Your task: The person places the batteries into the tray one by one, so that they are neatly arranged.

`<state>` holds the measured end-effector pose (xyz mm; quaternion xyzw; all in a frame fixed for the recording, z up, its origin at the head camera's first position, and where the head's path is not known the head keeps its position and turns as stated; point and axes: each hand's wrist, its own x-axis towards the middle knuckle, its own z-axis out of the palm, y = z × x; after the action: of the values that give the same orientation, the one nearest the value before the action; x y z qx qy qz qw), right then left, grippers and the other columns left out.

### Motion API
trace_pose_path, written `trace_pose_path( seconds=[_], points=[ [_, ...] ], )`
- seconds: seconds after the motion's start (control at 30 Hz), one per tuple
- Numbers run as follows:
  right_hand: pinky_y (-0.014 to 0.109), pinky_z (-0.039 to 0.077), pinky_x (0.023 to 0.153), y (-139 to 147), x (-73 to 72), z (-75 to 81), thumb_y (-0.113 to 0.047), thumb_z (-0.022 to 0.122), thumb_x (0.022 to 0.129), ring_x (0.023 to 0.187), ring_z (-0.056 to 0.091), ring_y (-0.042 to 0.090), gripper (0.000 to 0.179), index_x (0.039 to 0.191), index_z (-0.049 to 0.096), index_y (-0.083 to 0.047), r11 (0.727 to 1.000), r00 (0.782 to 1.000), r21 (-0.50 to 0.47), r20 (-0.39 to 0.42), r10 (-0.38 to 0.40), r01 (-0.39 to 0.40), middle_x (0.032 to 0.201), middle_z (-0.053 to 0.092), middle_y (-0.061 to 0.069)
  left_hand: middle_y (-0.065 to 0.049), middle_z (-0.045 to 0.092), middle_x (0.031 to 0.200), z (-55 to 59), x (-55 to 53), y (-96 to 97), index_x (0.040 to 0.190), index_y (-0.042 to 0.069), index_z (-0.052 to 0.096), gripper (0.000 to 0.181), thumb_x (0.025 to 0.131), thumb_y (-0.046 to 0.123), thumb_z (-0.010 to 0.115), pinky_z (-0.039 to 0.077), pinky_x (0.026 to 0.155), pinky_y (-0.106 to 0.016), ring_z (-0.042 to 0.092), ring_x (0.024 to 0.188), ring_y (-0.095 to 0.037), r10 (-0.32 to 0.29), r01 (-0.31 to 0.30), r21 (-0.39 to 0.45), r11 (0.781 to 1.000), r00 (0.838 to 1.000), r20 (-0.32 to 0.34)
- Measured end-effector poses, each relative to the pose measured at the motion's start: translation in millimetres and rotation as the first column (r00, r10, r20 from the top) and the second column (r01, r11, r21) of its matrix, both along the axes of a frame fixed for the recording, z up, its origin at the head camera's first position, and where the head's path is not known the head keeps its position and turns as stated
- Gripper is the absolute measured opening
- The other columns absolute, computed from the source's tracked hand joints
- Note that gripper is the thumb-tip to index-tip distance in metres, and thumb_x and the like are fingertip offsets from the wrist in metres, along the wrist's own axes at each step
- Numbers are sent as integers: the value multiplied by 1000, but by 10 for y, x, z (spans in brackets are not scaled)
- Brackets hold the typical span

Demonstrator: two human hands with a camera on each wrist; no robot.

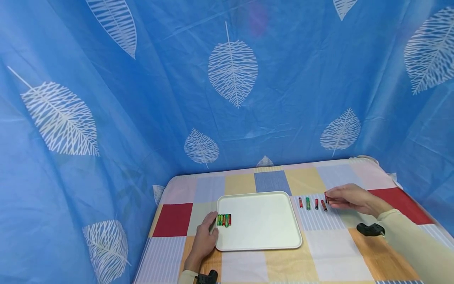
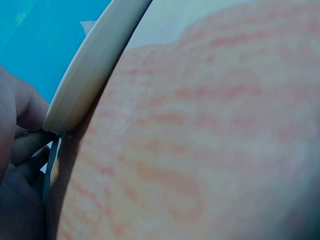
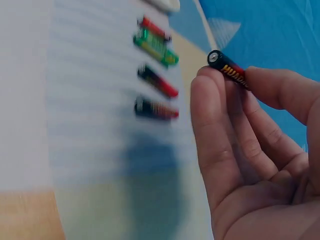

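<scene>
My right hand (image 1: 349, 196) pinches a black-and-red battery (image 3: 229, 69) between thumb and fingertips, raised over the cloth. Its yellow lettering and one metal end show in the right wrist view. Left of that hand several batteries lie in a loose row: a red one (image 1: 300, 202), a green one (image 1: 307, 203) and dark red ones, such as this battery (image 1: 324, 205). My left hand (image 1: 205, 238) holds the left rim of a white tray (image 1: 262, 225), with digits above and below the edge in the left wrist view. Just inside that rim, several red and green batteries (image 1: 226, 221) lie side by side.
A patchwork-patterned cloth (image 1: 244, 264) covers the table. Blue curtains (image 1: 283, 130) with white leaf prints hang behind and at both sides, close to the table edges. Black wrist devices sit on both arms, including the right device (image 1: 370, 229).
</scene>
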<state>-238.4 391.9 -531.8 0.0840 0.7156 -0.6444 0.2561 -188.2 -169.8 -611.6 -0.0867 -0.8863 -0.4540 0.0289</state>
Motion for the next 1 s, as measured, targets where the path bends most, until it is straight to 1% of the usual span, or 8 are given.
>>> trace_pose_path(
  seconds=[0.07,0.13,0.3,0.43,0.57,0.7,0.83,1.0],
  points=[
    [35,68,90,-106,-5,37,-20,69,109,90,82,15,30,129,74,2,999,1000,-37,-6,15,-15,102,82,5,-27,49,166,4,-6,0,158,-4,54,57,101,-3,59,32,130,-65,41,160,-45,1,-1,-2,1000,1000,-2],
    [36,67,91,-231,-12,61,-20,70,108,91,83,16,31,130,73,2,998,999,-53,-20,35,-36,103,82,6,-26,49,167,5,-10,1,158,-4,54,57,101,-3,59,32,131,-64,41,160,-44,4,-4,0,1000,1000,0],
    [36,68,91,-568,-37,82,-19,69,108,89,81,15,43,139,66,11,995,996,-50,-41,82,-84,104,81,8,-28,50,165,9,-8,3,157,-6,54,57,100,-4,60,32,129,-67,41,159,-48,-9,9,-5,1000,1000,-18],
    [35,69,88,-835,-58,82,-16,68,108,89,80,14,48,144,60,15,991,993,-62,-45,113,-116,104,81,9,-28,51,165,10,-2,0,157,-6,54,57,100,-5,60,33,129,-66,42,159,-47,-10,10,1,1000,1000,-14],
    [33,69,84,-1075,-77,68,-15,70,107,90,81,15,47,141,62,16,988,990,-72,-43,135,-138,104,81,11,-27,50,166,13,2,0,157,-5,54,57,101,-4,59,33,130,-65,41,160,-45,-8,8,5,1000,1000,-7],
    [32,69,82,-1283,-88,42,-15,71,106,86,81,15,44,136,64,17,983,986,-78,-44,163,-166,102,82,13,-27,50,165,17,7,-3,157,-6,54,57,100,-4,59,33,129,-65,42,159,-46,-13,13,3,1000,1000,-10],
    [30,69,80,-1495,-111,-7,-14,71,106,83,81,15,44,135,65,18,979,982,-90,-45,182,-186,100,81,14,-27,51,165,11,6,-9,157,-6,54,57,101,-4,59,34,129,-64,42,159,-45,-10,10,1,1000,1000,-6],
    [29,69,78,-1785,-122,-78,-11,70,105,82,80,13,40,132,66,18,973,979,-111,-48,199,-203,97,80,12,-26,50,166,5,3,-11,158,-5,53,57,101,-3,59,34,129,-65,41,160,-45,-13,13,3,1000,1000,-4]
  ],
)
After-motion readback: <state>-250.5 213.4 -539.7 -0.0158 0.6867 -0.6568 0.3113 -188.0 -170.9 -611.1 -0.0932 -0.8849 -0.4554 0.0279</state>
